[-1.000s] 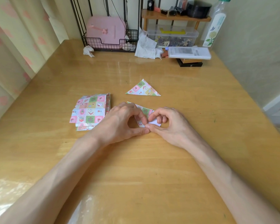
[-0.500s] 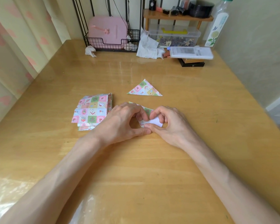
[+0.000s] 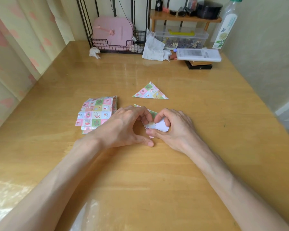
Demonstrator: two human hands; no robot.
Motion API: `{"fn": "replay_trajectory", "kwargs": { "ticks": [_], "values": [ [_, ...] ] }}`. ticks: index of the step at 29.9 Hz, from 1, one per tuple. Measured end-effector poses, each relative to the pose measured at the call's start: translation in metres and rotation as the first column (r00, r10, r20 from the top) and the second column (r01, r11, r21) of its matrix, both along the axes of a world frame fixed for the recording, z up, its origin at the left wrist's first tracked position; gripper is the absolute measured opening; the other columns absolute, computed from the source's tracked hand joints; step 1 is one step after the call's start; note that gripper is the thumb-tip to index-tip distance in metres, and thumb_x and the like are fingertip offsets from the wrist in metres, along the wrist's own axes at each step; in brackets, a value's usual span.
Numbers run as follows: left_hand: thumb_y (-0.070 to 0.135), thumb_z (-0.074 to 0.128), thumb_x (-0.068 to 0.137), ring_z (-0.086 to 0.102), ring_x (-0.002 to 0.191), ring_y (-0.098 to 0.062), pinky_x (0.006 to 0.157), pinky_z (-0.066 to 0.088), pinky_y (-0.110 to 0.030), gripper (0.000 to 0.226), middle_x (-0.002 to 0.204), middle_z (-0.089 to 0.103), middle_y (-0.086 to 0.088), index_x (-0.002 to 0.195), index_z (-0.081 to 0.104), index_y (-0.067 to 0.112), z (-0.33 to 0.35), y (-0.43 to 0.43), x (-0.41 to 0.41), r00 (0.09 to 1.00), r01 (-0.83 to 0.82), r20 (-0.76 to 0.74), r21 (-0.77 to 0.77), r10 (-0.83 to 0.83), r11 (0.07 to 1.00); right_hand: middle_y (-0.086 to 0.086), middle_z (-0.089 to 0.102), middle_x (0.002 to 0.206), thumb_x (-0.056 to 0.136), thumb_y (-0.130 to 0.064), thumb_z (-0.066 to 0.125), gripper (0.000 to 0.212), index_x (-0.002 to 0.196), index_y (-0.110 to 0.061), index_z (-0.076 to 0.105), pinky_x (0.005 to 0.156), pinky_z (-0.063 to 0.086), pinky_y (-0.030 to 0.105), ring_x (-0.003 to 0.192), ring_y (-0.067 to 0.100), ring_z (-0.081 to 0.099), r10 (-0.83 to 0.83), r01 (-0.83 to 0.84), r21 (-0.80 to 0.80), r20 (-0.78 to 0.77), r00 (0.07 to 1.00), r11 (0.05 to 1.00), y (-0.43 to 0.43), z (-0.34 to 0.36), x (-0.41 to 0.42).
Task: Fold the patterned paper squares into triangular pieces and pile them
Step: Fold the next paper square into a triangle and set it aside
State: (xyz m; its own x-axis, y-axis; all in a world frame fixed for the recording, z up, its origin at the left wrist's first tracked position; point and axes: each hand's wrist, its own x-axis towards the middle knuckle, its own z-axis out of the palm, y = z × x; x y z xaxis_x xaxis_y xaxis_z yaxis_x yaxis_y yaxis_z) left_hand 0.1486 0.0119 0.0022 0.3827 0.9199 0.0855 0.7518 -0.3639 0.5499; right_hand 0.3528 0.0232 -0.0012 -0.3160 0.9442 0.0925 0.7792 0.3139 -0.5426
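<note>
A patterned paper square (image 3: 158,125) lies partly folded at the middle of the wooden table (image 3: 157,180), its white underside showing. My left hand (image 3: 123,127) holds its left part down with curled fingertips. My right hand (image 3: 175,129) pinches the turned-over white flap between thumb and fingers. Most of this paper is hidden under both hands. One finished folded triangle (image 3: 150,92) lies flat just beyond the hands. A stack of unfolded patterned squares (image 3: 95,112) sits to the left, beside my left hand.
At the table's far edge stand a black wire basket (image 3: 117,45) with a pink case, crumpled tissues (image 3: 153,47), a clear plastic box (image 3: 182,37) under a small wooden shelf, a white packet (image 3: 198,54) and a tall bottle (image 3: 225,25). Curtains hang on the left.
My right hand has lifted the white flap a little further over, showing more white underside. My left thumb has slid away from the paper toward me. The triangle and stack lie as before.
</note>
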Motion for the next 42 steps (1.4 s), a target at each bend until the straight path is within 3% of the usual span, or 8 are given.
{"fn": "replay_trajectory", "kwargs": {
  "ticks": [14,20,25,30,34,38,42],
  "values": [
    [0.072,0.084,0.054,0.047,0.106,0.004,0.099,0.037,-0.028,0.075,0.105,0.059,0.025,0.115,0.058,0.036,0.003,-0.002,-0.001,0.999,0.014,-0.033,-0.017,-0.015,1.0,-0.021,0.041,0.085,0.066,-0.075,0.075,0.054,0.099,-0.037,0.055,0.092,0.034,0.032,0.1,0.01,0.044,-0.01,0.014,-0.058,0.061,0.998,0.998,-0.002,0.006,-0.003],
    [0.065,0.083,0.064,0.047,0.104,0.001,0.09,0.035,-0.014,0.066,0.105,0.059,0.02,0.115,0.059,0.032,0.004,-0.003,0.0,1.0,0.017,-0.008,-0.03,-0.017,0.999,-0.02,0.04,0.081,0.069,-0.069,0.079,0.048,0.095,-0.035,0.057,0.091,0.035,0.034,0.096,0.011,0.045,-0.026,0.027,-0.03,0.025,0.999,0.999,-0.001,0.002,-0.004],
    [0.069,0.077,0.068,0.048,0.106,-0.001,0.091,0.039,-0.02,0.057,0.104,0.059,0.022,0.111,0.056,0.038,0.003,-0.004,0.0,1.0,0.013,-0.005,-0.044,-0.013,0.999,-0.013,0.046,0.079,0.071,-0.058,0.084,0.039,0.093,-0.033,0.064,0.079,0.036,0.032,0.078,0.003,0.044,0.001,-0.011,-0.089,-0.107,0.994,0.996,0.006,-0.001,0.005],
    [0.063,0.074,0.08,0.051,0.102,-0.005,0.093,0.045,-0.031,0.041,0.099,0.06,0.021,0.106,0.055,0.039,-0.004,-0.004,0.003,0.999,-0.017,0.03,0.025,0.016,1.0,-0.013,0.048,0.079,0.077,-0.054,0.081,0.03,0.09,-0.037,0.06,0.09,0.043,0.037,0.084,0.004,0.046,0.016,-0.017,-0.014,-0.078,0.997,1.0,0.005,-0.006,0.005],
    [0.062,0.074,0.079,0.053,0.099,-0.008,0.089,0.048,-0.035,0.042,0.094,0.06,0.021,0.105,0.059,0.034,-0.009,-0.003,0.007,0.996,-0.054,0.072,0.064,0.05,0.996,-0.012,0.047,0.079,0.08,-0.046,0.082,0.029,0.09,-0.04,0.056,0.094,0.044,0.041,0.087,0.012,0.049,0.021,-0.021,-0.001,-0.061,0.998,1.0,0.006,-0.007,0.005],
    [0.056,0.081,0.077,0.053,0.099,-0.008,0.09,0.046,-0.036,0.042,0.095,0.062,0.019,0.104,0.055,0.037,-0.009,0.0,0.006,0.997,-0.044,0.063,0.039,0.041,0.998,-0.012,0.047,0.077,0.076,-0.052,0.083,0.031,0.092,-0.036,0.063,0.085,0.044,0.033,0.084,0.011,0.05,0.019,-0.025,-0.049,-0.12,0.993,0.998,0.008,-0.004,0.007],
    [0.059,0.08,0.076,0.052,0.099,-0.006,0.09,0.045,-0.031,0.045,0.094,0.06,0.021,0.106,0.056,0.036,-0.009,0.002,0.007,0.998,-0.052,0.041,0.03,0.051,0.998,-0.011,0.045,0.074,0.08,-0.038,0.084,0.022,0.093,-0.031,0.068,0.071,0.04,0.028,0.07,0.006,0.043,0.042,-0.057,-0.082,-0.172,0.984,0.995,0.01,-0.004,0.011]
  ]
}}
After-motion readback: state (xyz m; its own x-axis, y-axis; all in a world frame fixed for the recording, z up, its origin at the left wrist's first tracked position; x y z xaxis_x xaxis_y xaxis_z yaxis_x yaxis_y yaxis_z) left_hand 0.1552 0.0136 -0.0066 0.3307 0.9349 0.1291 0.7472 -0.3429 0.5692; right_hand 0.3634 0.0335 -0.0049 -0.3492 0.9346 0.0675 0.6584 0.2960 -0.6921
